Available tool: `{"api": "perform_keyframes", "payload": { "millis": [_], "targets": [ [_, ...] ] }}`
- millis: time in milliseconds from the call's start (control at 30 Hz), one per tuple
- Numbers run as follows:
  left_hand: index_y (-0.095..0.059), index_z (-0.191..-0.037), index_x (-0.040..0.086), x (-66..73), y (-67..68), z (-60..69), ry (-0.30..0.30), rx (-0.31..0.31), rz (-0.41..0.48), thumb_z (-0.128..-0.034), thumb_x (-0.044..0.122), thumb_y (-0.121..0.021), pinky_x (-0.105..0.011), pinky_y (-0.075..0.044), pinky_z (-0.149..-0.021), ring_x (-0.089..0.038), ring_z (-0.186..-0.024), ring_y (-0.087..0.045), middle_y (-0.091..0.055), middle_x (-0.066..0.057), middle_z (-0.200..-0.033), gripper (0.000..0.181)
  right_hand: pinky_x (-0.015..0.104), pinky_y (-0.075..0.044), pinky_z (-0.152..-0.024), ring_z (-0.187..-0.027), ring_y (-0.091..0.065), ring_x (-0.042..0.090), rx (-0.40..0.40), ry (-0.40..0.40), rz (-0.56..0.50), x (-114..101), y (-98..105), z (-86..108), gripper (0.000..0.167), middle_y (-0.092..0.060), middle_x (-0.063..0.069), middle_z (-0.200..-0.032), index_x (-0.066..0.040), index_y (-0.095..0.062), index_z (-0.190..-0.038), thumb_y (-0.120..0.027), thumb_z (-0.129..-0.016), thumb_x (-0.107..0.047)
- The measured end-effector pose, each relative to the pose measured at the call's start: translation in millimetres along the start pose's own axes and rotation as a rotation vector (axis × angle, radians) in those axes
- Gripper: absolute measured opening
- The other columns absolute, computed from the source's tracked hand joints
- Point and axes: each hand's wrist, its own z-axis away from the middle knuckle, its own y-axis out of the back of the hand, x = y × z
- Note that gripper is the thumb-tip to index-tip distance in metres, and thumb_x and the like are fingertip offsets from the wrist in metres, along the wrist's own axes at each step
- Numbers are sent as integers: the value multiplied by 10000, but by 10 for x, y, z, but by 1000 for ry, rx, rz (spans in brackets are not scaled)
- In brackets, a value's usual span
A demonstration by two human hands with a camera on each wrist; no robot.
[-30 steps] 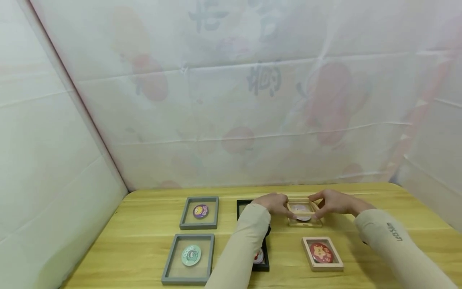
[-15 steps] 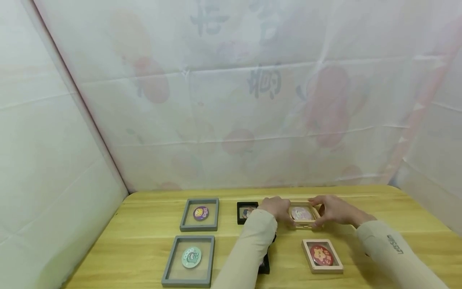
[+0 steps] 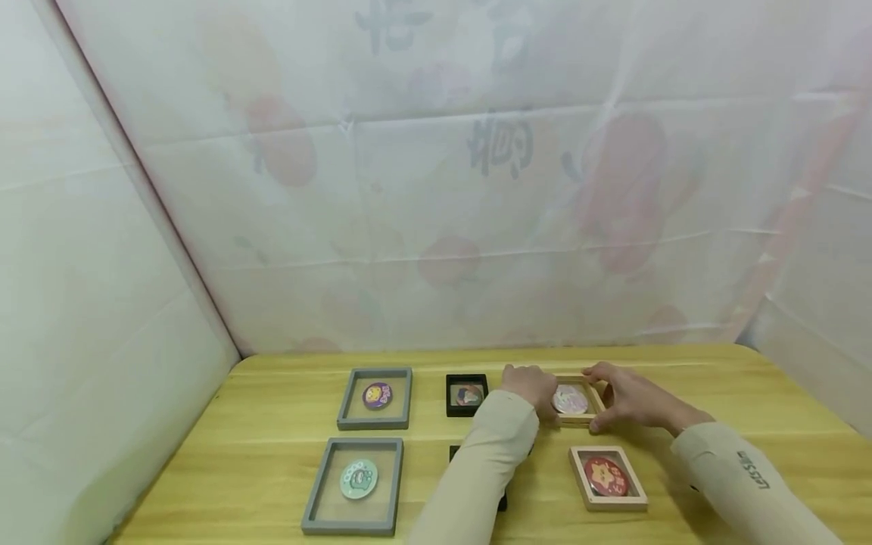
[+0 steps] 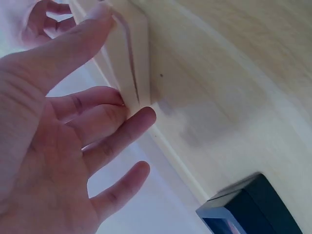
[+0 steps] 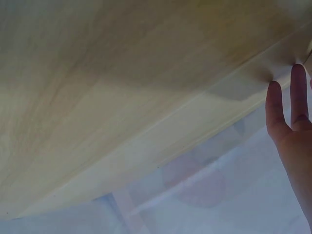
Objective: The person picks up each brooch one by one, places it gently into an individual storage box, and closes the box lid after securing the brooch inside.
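A light wooden display frame (image 3: 579, 421) with a clear window lies at the back right of the table, a pale pink round badge (image 3: 569, 400) inside it. My left hand (image 3: 530, 390) holds its left side. In the left wrist view the thumb and fingers grip the frame's edge (image 4: 140, 53), where a thin gap runs between its two halves. My right hand (image 3: 633, 397) holds the opposite side, thumb at the front corner and fingers at the back. The right wrist view shows only some fingers (image 5: 275, 107) touching the tabletop; the grip itself is out of that view.
In front lies a pale pink frame (image 3: 584, 484) with a red star badge (image 3: 606, 477). A small black frame (image 3: 466, 412) stands left of my hand; another black frame (image 3: 454, 454) is mostly under my left sleeve. Two grey frames (image 3: 395, 484) with badges are further left.
The wooden frame's upper half has come down over the badge, nearly level with the lower half. My left hand has shifted slightly right, uncovering the back black frame.
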Motion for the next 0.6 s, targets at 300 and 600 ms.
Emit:
{"api": "perform_keyframes", "payload": {
  "millis": [300, 600],
  "targets": [
    [-758, -976, 318, -27, -14, -17, 12, 42, -19, -749, 564, -854, -324, -445, -958, -38, -886, -643, -710, 172, -970, 348, 402, -524, -733, -885, -607, 208, -8, -22, 63, -29, 12, -69, 881, -594, 207, -1188, 117, -522, -1312, -951, -677, -319],
    [-521, -1480, 203, -624, -6, 425, -141, 146, 54, -976, 610, -546, -417, -317, -1158, -157, -1418, -405, -439, 46, -1560, 648, 708, -419, -934, -1188, -464, 622, 6, -90, 53, -68, 172, 112, 821, -332, 464, -1424, 189, -381, -1409, -773, -904, -325]
  ]
}}
